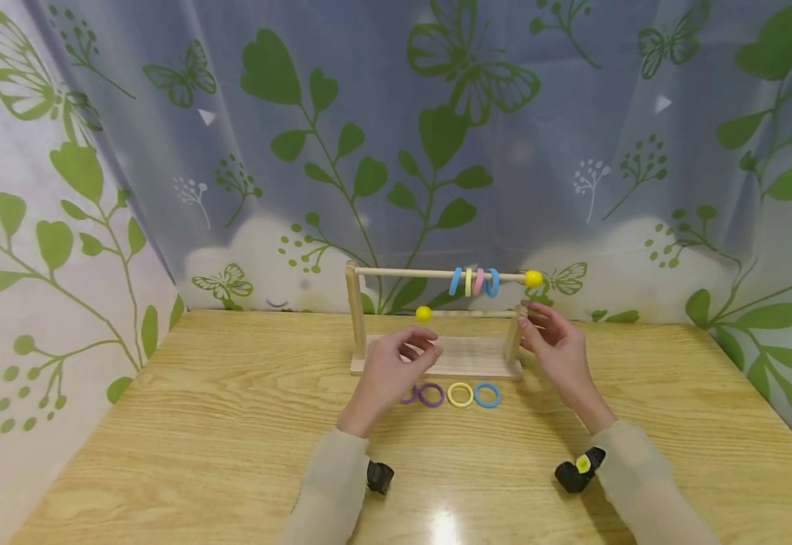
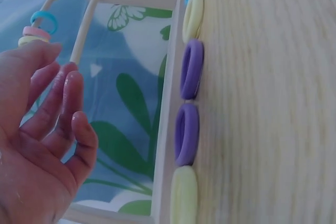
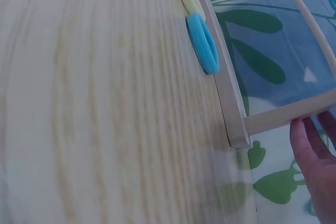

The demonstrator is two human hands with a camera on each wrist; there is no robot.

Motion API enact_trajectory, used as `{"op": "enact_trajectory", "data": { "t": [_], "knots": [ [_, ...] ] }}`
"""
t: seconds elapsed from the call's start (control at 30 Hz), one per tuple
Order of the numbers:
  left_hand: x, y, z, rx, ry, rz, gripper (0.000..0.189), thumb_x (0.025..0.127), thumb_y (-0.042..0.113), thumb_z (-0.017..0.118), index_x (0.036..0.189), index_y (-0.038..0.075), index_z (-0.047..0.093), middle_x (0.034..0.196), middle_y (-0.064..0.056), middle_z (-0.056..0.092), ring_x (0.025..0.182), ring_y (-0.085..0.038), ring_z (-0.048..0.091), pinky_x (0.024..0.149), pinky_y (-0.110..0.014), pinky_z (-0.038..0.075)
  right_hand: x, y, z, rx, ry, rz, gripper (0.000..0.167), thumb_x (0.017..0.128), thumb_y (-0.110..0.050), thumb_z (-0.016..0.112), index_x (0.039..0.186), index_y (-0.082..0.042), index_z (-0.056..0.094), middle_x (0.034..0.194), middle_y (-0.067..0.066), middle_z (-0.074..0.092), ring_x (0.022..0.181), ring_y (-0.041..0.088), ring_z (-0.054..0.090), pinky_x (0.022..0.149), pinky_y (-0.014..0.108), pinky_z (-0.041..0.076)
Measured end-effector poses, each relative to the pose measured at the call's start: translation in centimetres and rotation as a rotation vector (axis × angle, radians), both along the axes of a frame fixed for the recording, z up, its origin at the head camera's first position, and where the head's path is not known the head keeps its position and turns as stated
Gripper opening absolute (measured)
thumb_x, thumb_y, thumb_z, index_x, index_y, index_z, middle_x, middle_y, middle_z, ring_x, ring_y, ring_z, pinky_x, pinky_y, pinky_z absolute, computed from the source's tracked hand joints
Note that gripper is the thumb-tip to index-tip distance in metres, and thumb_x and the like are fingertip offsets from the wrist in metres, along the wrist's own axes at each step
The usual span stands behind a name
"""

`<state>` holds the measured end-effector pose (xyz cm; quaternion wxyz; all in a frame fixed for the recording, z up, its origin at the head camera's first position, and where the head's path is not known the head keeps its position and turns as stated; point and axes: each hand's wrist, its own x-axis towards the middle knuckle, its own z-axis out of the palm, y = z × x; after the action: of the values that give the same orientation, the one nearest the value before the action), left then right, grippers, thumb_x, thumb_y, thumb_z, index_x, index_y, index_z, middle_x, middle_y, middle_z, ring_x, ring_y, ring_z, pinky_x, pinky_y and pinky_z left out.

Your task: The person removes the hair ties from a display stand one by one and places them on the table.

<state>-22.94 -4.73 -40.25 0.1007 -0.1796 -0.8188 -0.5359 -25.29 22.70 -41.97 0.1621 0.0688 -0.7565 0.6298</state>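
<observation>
A wooden stand (image 1: pixel 437 366) carries an upper rod (image 1: pixel 406 272) and a shorter lower rod (image 1: pixel 471 313), each with a yellow ball at its free end. Close by the lower rod's ball (image 1: pixel 423 312) is my left hand (image 1: pixel 396 363), its fingers loosely bent and nothing held. My right hand (image 1: pixel 559 344) touches the outer side of the right post (image 1: pixel 515 337) near its top, fingers mostly straight. Blue, yellow and pink hair ties (image 1: pixel 479 281) hang on the upper rod. The lower rod bears none.
In front of the stand's base, a row of hair ties lies on the wooden table (image 1: pixel 232 424): purple (image 1: pixel 431 395), yellow (image 1: pixel 460 395) and blue (image 1: pixel 487 395). My left hand partly covers the row's left end in the head view. A patterned curtain (image 1: pixel 369 151) hangs behind.
</observation>
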Motion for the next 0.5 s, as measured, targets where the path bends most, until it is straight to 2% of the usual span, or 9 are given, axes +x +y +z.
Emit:
{"op": "enact_trajectory", "data": {
  "t": [0.2,0.4,0.5],
  "knots": [
    [-0.3,-0.8,0.8,0.044,0.064,0.015,0.016,0.093,0.018,0.074,0.108,0.012,0.075,0.097,-0.006,0.078,0.079,-0.014,0.069,0.07,-0.024,0.056,0.3,-0.3,0.3,0.036,0.016,-0.026,0.042,0.102,-0.021,0.063,0.14,-0.003,0.059,0.111,-0.015,0.068,0.098,-0.002,0.069,0.079,0.02,0.06],
    [-0.5,-1.7,1.9,0.065,0.1,0.036,0.016,0.093,0.017,0.076,0.107,0.01,0.075,0.098,-0.006,0.077,0.08,-0.016,0.068,0.069,-0.024,0.056,0.6,-0.7,0.7,0.056,0.02,-0.063,0.041,0.102,-0.022,0.064,0.139,-0.006,0.061,0.123,0.015,0.069,0.096,-0.002,0.069,0.078,0.02,0.061],
    [-0.6,-2.2,2.3,0.066,0.113,0.051,0.018,0.092,0.017,0.076,0.108,0.009,0.075,0.098,-0.004,0.077,0.08,-0.017,0.069,0.066,-0.022,0.054,0.7,-0.9,0.9,0.067,0.028,-0.078,0.04,0.101,-0.02,0.064,0.138,-0.005,0.062,0.126,0.024,0.068,0.095,-0.003,0.069,0.077,0.019,0.06]
  ]
}}
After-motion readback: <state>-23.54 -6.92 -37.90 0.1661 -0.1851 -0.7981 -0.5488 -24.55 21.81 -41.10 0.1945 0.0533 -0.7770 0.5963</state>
